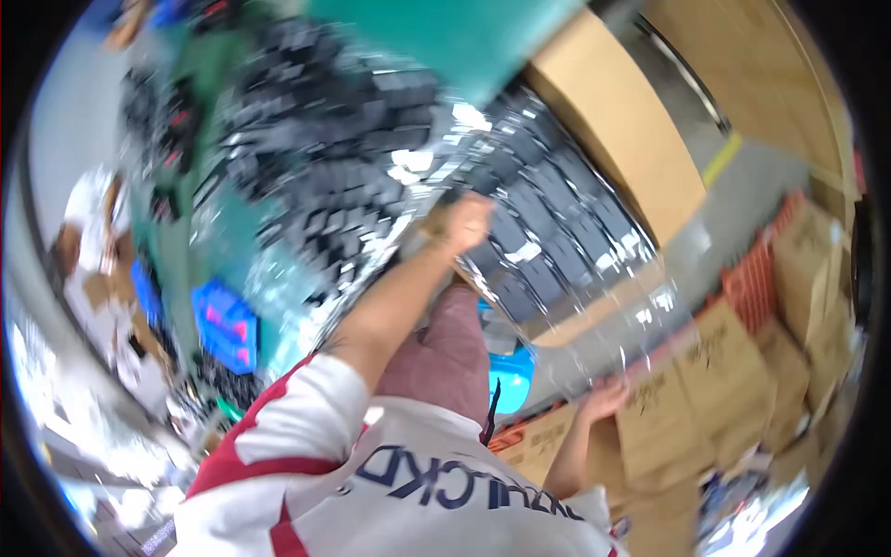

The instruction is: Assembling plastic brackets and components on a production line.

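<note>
A cardboard box [613, 121] stands ahead of me, packed with rows of dark grey, blocky pieces [548, 218]. A clear plastic liner [640, 311] spreads out of it over its near right side. My left hand [469, 223] is closed at the box's left edge, beside the shiny film; blur hides what its fingers hold. Down to the right, my right hand [605, 397] is closed on the outer edge of the clear liner, apart from the box. A heap of similar dark pieces [325, 139] lies to the left on a green table.
The green table [418, 37] runs along the left and far side, with a blue tray [225, 327] on it. A bright blue stool-like item [512, 381] is below the box. Cardboard cartons [724, 371] and a red crate [750, 283] stand at right. Another person [93, 218] is at far left.
</note>
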Available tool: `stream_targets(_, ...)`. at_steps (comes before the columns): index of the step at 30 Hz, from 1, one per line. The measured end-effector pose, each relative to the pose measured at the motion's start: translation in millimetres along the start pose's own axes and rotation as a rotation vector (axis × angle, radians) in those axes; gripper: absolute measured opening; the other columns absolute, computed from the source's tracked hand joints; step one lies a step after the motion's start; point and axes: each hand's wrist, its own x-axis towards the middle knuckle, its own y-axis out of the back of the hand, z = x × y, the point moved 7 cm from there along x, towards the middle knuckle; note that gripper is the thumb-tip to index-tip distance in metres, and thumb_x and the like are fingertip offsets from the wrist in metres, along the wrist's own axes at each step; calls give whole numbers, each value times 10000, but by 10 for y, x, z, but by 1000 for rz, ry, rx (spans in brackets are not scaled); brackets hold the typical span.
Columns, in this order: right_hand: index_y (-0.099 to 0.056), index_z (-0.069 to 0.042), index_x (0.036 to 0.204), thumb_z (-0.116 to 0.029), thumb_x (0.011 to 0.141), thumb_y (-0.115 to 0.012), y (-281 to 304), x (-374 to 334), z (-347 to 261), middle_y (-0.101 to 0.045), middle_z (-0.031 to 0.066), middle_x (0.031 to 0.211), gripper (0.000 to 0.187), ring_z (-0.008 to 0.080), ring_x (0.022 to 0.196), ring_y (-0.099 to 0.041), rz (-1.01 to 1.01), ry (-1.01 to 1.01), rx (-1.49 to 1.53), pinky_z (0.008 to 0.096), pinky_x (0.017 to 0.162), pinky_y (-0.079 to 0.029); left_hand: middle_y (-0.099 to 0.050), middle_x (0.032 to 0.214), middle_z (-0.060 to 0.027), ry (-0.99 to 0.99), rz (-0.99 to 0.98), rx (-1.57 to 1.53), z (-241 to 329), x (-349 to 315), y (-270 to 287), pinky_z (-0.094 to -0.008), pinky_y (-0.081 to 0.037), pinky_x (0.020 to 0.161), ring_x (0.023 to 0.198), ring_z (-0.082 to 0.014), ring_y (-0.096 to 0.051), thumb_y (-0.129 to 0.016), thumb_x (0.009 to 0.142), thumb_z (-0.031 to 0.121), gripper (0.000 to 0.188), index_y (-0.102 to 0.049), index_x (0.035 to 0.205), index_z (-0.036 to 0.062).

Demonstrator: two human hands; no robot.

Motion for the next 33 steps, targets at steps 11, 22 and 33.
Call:
stream_targets(11, -514, -36, 854, -181, 984, -416, 2215, 280, -1400, -474, 21, 666, 218, 109, 546, -422, -117, -9, 230, 243, 490, -383, -633, 732, -163, -144, -2, -395, 1497, -1725, 1990, -434, -454, 576, 637, -375, -600, -448, 971, 228, 248, -528, 872, 14)
stream_targets(22, -571, -5, 1240, -196, 944, -523, 1649, -565, -3203, -548, 16, 708, 355, 74, 553, -473, -473, 345, 341, 187, 479, -402, -563, 661, -129, 63, 262, -463, -31, -2997, 4132, -398, -444, 590, 580, -262, -507, -414, 978, 293, 405, -542, 775, -33)
stream_targets(33, -444, -6, 1364, -66, 867, -508, 1167, -2093, -4160, -550, 31, 676, 504, 92, 512, -474, -945, 270, 411, 191, 474, -407, -539, 731, -69, 351, 235, -1329, -2048, -4178, 4522, -251, -321, 471, 563, -137, -433, -471, 887, 180, 315, -632, 1115, 35)
